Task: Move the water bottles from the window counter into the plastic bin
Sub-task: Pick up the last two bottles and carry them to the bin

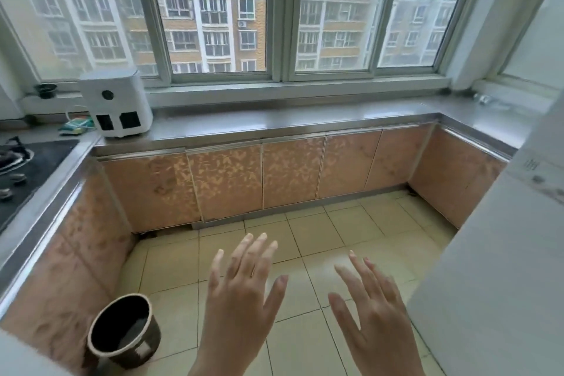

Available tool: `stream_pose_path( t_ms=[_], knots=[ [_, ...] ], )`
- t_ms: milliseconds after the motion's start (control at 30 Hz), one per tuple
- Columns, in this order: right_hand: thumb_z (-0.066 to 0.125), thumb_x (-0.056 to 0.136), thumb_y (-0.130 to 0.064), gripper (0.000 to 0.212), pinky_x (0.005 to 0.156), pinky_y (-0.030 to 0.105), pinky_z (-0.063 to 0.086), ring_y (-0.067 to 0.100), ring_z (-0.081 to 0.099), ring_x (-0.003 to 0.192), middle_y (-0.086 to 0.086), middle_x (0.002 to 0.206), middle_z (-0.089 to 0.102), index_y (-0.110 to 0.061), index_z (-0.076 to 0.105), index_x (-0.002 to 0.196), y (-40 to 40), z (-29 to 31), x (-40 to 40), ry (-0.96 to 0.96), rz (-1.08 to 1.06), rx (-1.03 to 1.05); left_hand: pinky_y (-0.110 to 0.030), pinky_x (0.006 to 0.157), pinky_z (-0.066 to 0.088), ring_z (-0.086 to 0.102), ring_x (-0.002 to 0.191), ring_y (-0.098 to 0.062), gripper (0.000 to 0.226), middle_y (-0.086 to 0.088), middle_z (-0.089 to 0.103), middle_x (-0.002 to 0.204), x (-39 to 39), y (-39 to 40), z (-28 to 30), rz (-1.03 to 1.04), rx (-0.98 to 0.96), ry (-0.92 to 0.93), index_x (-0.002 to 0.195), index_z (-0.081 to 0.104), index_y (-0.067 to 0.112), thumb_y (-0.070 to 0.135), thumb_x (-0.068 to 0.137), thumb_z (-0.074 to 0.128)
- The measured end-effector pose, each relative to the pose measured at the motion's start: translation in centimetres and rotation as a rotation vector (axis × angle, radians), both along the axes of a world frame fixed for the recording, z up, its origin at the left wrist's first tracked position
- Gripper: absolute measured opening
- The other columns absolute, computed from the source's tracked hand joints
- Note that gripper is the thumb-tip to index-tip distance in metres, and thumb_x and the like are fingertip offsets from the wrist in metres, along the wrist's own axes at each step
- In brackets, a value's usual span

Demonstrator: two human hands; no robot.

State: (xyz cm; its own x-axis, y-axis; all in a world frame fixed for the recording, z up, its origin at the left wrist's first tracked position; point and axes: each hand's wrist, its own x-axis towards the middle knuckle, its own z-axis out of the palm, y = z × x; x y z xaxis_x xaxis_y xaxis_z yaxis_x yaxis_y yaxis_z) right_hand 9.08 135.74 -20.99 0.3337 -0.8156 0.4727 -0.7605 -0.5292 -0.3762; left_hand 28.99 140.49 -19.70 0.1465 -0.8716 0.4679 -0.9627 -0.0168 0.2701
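Note:
My left hand (241,293) and my right hand (370,305) are held out side by side over the tiled floor, backs up, fingers spread, holding nothing. The steel window counter (290,119) runs under the window, well ahead of both hands. At its far right corner lies something clear and blurred (488,100) that may be bottles; I cannot tell. No plastic bin shows in this view.
A white appliance (117,102) stands on the counter's left end, with a gas hob (27,165) on the left side counter. A dark round bin (123,328) sits on the floor at lower left. A white fridge-like cabinet (503,268) fills the right.

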Motion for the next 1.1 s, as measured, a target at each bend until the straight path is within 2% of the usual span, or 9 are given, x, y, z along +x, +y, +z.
stream_pose_path(
  t_ms=[100,233,367,567,933,1100],
  knots=[
    [0.021,0.096,-0.057,0.051,0.104,0.041,0.024,0.018,0.037,0.130,0.002,0.137,0.056,-0.030,0.054,0.124,-5.6,-1.1,-0.6,-0.001,-0.075,0.016,-0.046,0.111,0.025,0.038,0.138,-0.011,0.050,0.006,0.058,0.141,-0.2,-7.1,-0.7,-0.080,0.002,-0.001,0.131,0.062,0.023,0.049,0.096,0.036],
    [0.021,0.096,-0.057,0.058,0.103,0.042,0.024,0.020,0.040,0.128,0.003,0.134,0.058,-0.024,0.062,0.122,-14.0,-2.2,-0.8,-0.008,-0.163,0.015,-0.046,0.111,0.025,0.038,0.137,-0.012,0.060,0.005,0.058,0.141,0.0,-17.5,-1.7,-0.169,0.013,-0.011,0.130,0.063,0.023,0.054,0.101,0.020],
    [0.021,0.097,-0.056,0.051,0.102,0.042,0.026,0.019,0.040,0.127,0.003,0.133,0.059,-0.029,0.054,0.124,-22.1,-1.5,-0.9,-0.012,-0.243,0.011,-0.046,0.109,0.028,0.040,0.135,-0.012,0.063,0.005,0.061,0.137,-0.2,-27.7,-1.6,-0.257,-0.012,-0.001,0.127,0.066,0.021,0.054,0.101,0.019],
    [0.020,0.096,-0.056,0.052,0.104,0.042,0.023,0.019,0.038,0.130,0.001,0.137,0.055,-0.030,0.053,0.127,-33.0,-0.5,-3.4,-0.010,-0.393,0.031,-0.045,0.110,0.027,0.040,0.134,-0.013,0.052,0.004,0.062,0.137,-3.1,-41.5,-0.6,-0.387,-0.031,-0.044,0.127,0.066,0.020,0.049,0.093,0.040],
    [0.019,0.096,-0.058,0.053,0.103,0.044,0.021,0.019,0.037,0.131,0.001,0.137,0.055,-0.030,0.054,0.125,-55.0,-3.1,-11.5,-0.034,-0.517,0.077,-0.045,0.109,0.028,0.040,0.134,-0.012,0.048,0.004,0.062,0.136,-12.1,-65.5,-1.8,-0.496,-0.055,-0.079,0.125,0.067,0.021,0.046,0.092,0.043],
    [0.019,0.096,-0.057,0.056,0.105,0.045,0.019,0.019,0.036,0.132,0.003,0.139,0.054,-0.027,0.056,0.124,-66.1,-2.2,-17.4,-0.012,-0.527,0.076,-0.045,0.109,0.028,0.040,0.134,-0.012,0.049,0.004,0.062,0.137,-18.0,-76.7,-0.8,-0.529,-0.051,-0.078,0.126,0.067,0.021,0.046,0.092,0.043]
  ],
)
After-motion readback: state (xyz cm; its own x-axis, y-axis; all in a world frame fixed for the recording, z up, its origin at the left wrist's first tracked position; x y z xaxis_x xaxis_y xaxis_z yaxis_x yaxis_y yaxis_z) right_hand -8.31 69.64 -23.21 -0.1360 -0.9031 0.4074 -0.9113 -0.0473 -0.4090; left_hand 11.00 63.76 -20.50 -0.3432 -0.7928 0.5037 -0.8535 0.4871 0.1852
